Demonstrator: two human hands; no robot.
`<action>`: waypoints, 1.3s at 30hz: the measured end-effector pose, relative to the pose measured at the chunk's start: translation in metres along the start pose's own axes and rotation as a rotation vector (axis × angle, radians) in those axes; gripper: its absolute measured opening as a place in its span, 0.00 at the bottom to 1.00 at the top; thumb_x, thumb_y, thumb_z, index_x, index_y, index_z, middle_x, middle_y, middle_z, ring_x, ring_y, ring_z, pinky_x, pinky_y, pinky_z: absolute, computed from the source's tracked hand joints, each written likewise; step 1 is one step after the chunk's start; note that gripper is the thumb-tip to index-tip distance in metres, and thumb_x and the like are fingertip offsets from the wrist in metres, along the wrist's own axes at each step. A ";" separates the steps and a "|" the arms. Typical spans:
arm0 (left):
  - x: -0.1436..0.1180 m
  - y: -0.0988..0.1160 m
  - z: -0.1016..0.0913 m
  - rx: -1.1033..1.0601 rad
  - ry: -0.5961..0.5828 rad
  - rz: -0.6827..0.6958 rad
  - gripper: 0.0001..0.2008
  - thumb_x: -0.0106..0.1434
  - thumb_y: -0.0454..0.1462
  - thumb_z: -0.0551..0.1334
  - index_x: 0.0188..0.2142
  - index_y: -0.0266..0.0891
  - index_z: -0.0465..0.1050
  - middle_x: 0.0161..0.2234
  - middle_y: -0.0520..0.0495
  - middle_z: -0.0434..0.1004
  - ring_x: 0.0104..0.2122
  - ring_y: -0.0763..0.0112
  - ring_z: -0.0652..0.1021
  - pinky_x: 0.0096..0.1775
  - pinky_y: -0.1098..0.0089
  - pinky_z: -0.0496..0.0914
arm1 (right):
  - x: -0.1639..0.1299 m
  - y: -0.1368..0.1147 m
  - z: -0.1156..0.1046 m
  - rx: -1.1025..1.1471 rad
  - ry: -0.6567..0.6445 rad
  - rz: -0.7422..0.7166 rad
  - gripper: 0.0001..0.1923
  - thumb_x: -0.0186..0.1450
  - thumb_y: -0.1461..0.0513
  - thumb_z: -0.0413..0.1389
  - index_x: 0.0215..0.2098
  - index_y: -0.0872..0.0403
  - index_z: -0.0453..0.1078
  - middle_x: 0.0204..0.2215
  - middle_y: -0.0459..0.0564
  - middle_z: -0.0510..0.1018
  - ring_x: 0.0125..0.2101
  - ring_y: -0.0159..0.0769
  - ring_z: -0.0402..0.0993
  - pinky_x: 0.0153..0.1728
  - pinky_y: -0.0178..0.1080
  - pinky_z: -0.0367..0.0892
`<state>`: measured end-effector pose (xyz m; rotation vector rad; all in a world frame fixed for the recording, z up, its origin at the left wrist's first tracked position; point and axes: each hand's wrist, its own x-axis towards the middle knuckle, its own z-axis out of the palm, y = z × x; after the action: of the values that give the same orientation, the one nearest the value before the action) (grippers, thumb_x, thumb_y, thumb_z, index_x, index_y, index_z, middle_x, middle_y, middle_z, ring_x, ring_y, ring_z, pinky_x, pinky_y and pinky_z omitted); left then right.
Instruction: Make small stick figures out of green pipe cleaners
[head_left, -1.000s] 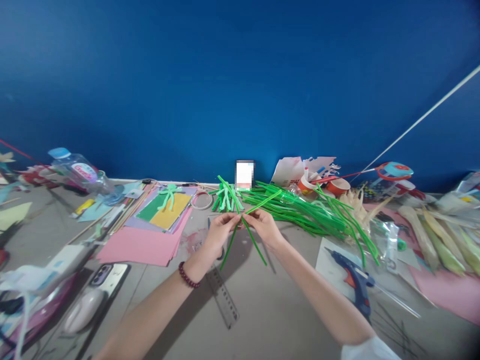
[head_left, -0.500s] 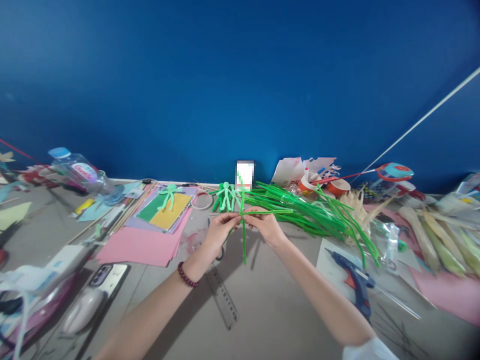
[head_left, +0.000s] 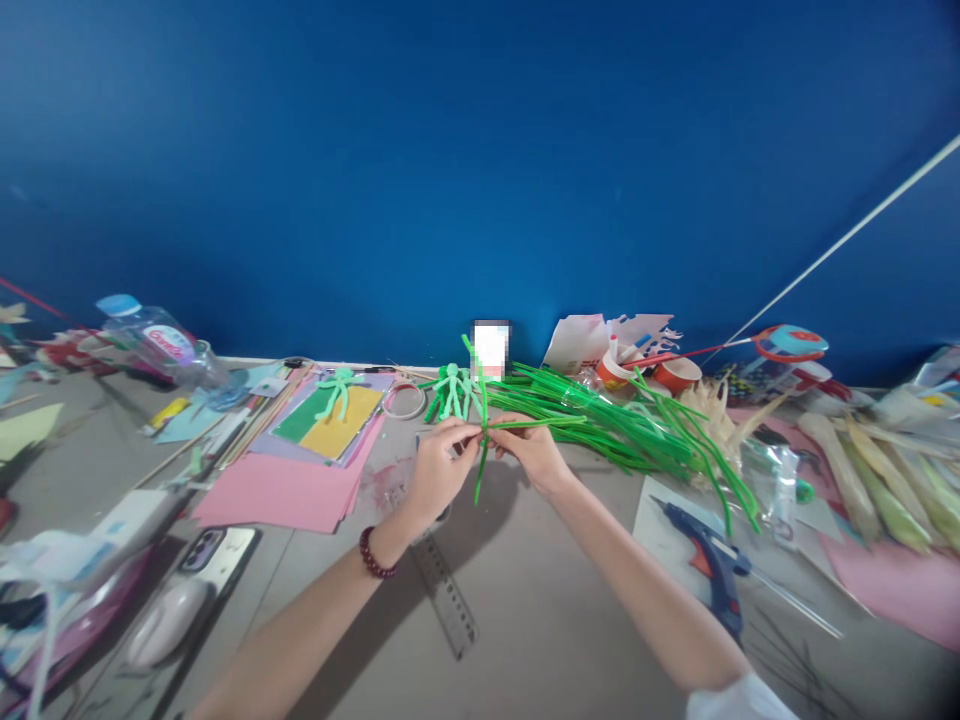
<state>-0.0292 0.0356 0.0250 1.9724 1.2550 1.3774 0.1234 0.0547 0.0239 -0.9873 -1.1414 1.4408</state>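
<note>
Green pipe cleaners [head_left: 484, 400] cross between my hands, one piece running up and down and another sticking out to the right. My left hand [head_left: 442, 462] pinches them at the crossing from the left. From the other side, my right hand [head_left: 529, 450] is closed on the same crossing, thumb and finger together. Just beyond my hands stand light green pipe cleaner figures [head_left: 451, 390]. Behind my right hand lies a bundle of green pipe cleaners [head_left: 622, 425]. A clear ruler [head_left: 448, 600] lies on the table below my left hand.
To the left are pink paper sheets [head_left: 277, 492], another green figure [head_left: 337, 392], a phone [head_left: 221, 560] and a plastic bottle [head_left: 161, 335]. On the right lie a glue gun [head_left: 705, 560], paper cups [head_left: 675, 374] and corn husks [head_left: 885, 490]. A blue wall [head_left: 480, 180] rises behind.
The lower end of the upright pipe cleaner has swung left and looks shorter, and its top now leans left. My left hand has turned slightly; my right hand is almost unmoved.
</note>
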 end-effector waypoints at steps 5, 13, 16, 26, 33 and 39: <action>-0.002 0.004 -0.003 0.133 -0.030 0.089 0.08 0.61 0.32 0.55 0.36 0.39 0.73 0.33 0.46 0.73 0.33 0.71 0.74 0.36 0.71 0.70 | 0.001 0.002 -0.001 0.035 -0.020 0.013 0.11 0.48 0.58 0.65 0.27 0.55 0.73 0.19 0.44 0.73 0.24 0.32 0.69 0.24 0.34 0.66; 0.000 0.003 -0.006 0.161 -0.067 0.109 0.09 0.63 0.31 0.53 0.37 0.39 0.72 0.35 0.46 0.72 0.36 0.69 0.74 0.39 0.70 0.69 | -0.002 -0.001 0.001 0.188 -0.098 0.080 0.14 0.47 0.57 0.66 0.30 0.53 0.73 0.21 0.43 0.72 0.22 0.28 0.67 0.25 0.34 0.65; 0.001 0.005 -0.006 0.083 -0.074 0.084 0.10 0.62 0.30 0.54 0.35 0.38 0.73 0.35 0.46 0.73 0.36 0.69 0.75 0.39 0.69 0.69 | -0.001 0.001 0.002 0.191 -0.148 0.080 0.14 0.49 0.56 0.66 0.31 0.54 0.75 0.24 0.44 0.73 0.23 0.27 0.65 0.25 0.33 0.64; 0.006 0.015 -0.004 -0.316 -0.070 -0.338 0.05 0.55 0.36 0.60 0.28 0.37 0.74 0.28 0.48 0.76 0.29 0.70 0.75 0.32 0.71 0.68 | -0.003 0.004 0.006 0.044 -0.113 -0.061 0.12 0.49 0.58 0.65 0.32 0.52 0.77 0.32 0.47 0.72 0.26 0.29 0.65 0.26 0.34 0.63; 0.004 0.020 -0.001 -0.583 -0.078 -0.480 0.06 0.52 0.37 0.64 0.29 0.36 0.73 0.28 0.49 0.75 0.30 0.72 0.74 0.34 0.71 0.68 | -0.002 0.008 0.006 0.217 -0.043 0.037 0.11 0.46 0.59 0.67 0.27 0.52 0.76 0.26 0.45 0.75 0.24 0.29 0.66 0.24 0.34 0.61; 0.005 0.018 0.000 -0.736 -0.072 -0.540 0.09 0.50 0.39 0.67 0.28 0.37 0.74 0.26 0.52 0.74 0.27 0.74 0.72 0.35 0.71 0.68 | 0.000 0.005 0.000 0.248 -0.121 0.075 0.12 0.48 0.56 0.66 0.27 0.54 0.76 0.21 0.45 0.75 0.20 0.28 0.65 0.22 0.33 0.58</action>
<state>-0.0207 0.0305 0.0407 1.0743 0.9480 1.2244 0.1221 0.0542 0.0193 -0.7845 -0.9902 1.6763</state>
